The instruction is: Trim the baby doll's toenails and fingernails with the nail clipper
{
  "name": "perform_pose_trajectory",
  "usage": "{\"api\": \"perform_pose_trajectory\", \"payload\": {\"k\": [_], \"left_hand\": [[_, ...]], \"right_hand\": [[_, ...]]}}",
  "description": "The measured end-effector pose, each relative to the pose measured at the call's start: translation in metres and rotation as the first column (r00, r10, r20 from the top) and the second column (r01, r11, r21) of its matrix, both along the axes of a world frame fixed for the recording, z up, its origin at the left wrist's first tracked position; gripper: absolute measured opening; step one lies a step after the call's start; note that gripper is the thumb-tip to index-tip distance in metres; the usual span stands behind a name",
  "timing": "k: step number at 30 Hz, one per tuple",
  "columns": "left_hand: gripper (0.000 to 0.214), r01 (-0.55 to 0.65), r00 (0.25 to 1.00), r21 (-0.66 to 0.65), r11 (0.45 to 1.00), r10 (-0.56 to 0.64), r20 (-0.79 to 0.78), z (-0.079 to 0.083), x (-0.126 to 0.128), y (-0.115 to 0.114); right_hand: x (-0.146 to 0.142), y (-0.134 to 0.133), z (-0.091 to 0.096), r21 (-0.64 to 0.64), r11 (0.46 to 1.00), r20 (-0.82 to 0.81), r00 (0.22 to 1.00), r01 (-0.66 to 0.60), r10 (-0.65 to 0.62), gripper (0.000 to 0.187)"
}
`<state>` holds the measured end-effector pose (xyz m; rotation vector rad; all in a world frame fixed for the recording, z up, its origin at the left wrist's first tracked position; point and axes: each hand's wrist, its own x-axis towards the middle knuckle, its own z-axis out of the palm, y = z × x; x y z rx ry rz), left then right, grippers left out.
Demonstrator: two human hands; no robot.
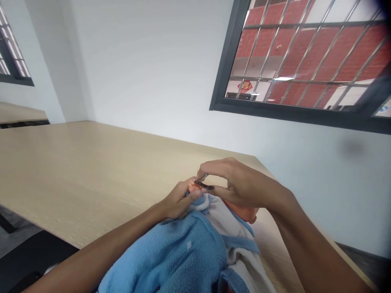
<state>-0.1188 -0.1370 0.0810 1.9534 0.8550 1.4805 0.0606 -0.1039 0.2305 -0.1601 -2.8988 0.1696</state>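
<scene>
A doll in a blue fleece and white garment [183,252] lies on the light wooden table [76,171] in front of me. My left hand [179,201] is closed around the doll's small orange hand [193,186], holding it up. My right hand [235,183] pinches a small metal nail clipper [204,184] and presses it against the doll's fingertips. Part of the doll's orange head [244,213] shows under my right wrist.
A white wall rises behind the table. A dark-framed barred window [305,61] is at the upper right, another window [12,61] at the far left. A second table surface [18,112] stands at the left. Dark floor shows below the table's near edge.
</scene>
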Motion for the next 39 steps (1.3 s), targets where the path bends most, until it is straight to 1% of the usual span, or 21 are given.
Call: {"api": "perform_pose_trajectory", "payload": {"k": [3, 7, 16, 22, 25, 29, 32, 35, 39], "left_hand": [[0.031, 0.022, 1.0, -0.004, 1.0, -0.022, 0.013, 0.0003, 0.0001, -0.0012], [0.029, 0.026, 0.999, 0.001, 1.0, -0.026, 0.024, 0.0002, 0.0, -0.0011], [0.031, 0.025, 0.999, -0.009, 1.0, -0.025, 0.022, 0.0004, 0.0002, -0.0015], [0.038, -0.008, 1.0, -0.022, 1.0, 0.008, -0.007, 0.0002, 0.0001, -0.0006], [0.039, -0.011, 1.0, -0.023, 1.0, 0.011, -0.017, 0.0, 0.0002, 0.0003], [0.037, 0.004, 1.0, -0.01, 1.0, -0.004, -0.01, -0.0007, 0.0001, 0.0013], [0.036, 0.007, 1.0, -0.01, 1.0, -0.007, -0.011, -0.0009, -0.0002, 0.0016], [0.037, 0.009, 1.0, -0.015, 1.0, -0.009, -0.027, -0.0003, -0.0006, 0.0018], [0.04, 0.004, 0.999, -0.013, 1.0, -0.004, -0.034, 0.0005, -0.0009, 0.0023]], "right_hand": [[0.0003, 0.0011, -0.0007, -0.02, 1.0, -0.01, 1.0, 0.013, -0.014, 0.016], [0.0006, 0.0018, -0.0009, -0.041, 0.999, -0.015, 1.0, 0.011, -0.011, 0.019], [0.0016, 0.0052, 0.0018, -0.074, 0.996, -0.022, 0.999, -0.039, 0.038, 0.027], [0.0009, 0.0051, 0.0004, -0.068, 0.997, -0.027, 0.999, -0.02, 0.018, 0.019], [-0.0002, 0.0044, 0.0004, -0.114, 0.993, -0.061, 0.998, -0.011, 0.004, 0.018], [-0.0011, 0.0029, 0.0026, -0.212, 0.976, -0.102, 0.995, -0.044, 0.023, 0.014], [-0.0018, 0.0014, 0.0031, -0.236, 0.971, -0.121, 0.993, -0.045, 0.017, 0.013], [-0.0029, -0.0005, 0.0006, -0.213, 0.977, -0.111, 0.994, -0.021, -0.002, 0.015], [-0.0045, -0.0031, -0.0037, -0.116, 0.993, -0.088, 0.995, 0.03, -0.04, 0.019]]}}
